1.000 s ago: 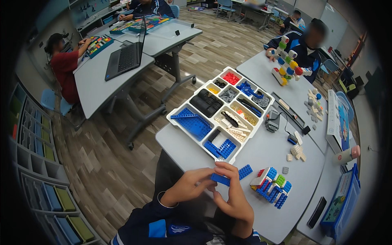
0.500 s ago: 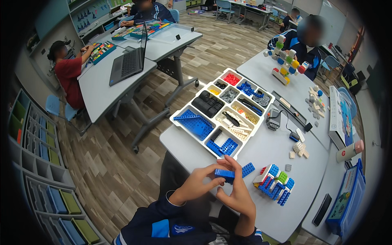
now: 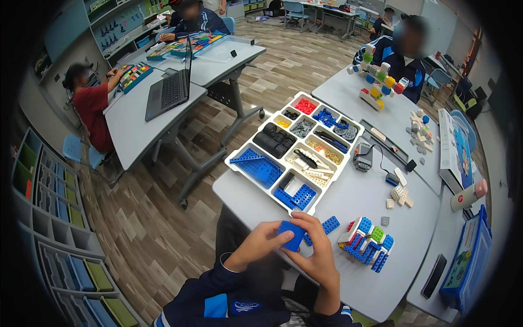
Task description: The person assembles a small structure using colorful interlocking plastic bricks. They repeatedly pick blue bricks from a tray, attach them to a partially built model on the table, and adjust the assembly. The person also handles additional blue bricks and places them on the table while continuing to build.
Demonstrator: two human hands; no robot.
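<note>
Both my hands hold a blue building-block piece (image 3: 292, 235) above the table's near edge, a broad flat face of it turned up. My left hand (image 3: 257, 245) grips its left side, thumb lying on the face. Around its far and right edges curl the fingers of my right hand (image 3: 317, 252). Just beyond the right fingers a blue studded beam (image 3: 330, 224) lies on the table, partly hidden by that hand. To the right stands a small block build (image 3: 366, 244) of blue, white, red and green parts.
A white compartment tray (image 3: 231, 165) of sorted parts lies ahead. Right of it are a grey motor box (image 3: 363, 157) with a cable, loose white bricks (image 3: 400, 194) and a colourful block figure (image 3: 379, 82). A person (image 3: 389, 62) sits across. A laptop (image 3: 169, 90) stands on the left table.
The blue piece has been turned in my hands, from its ridged narrow side to a broad flat face. Both hands stay in nearly the same place.
</note>
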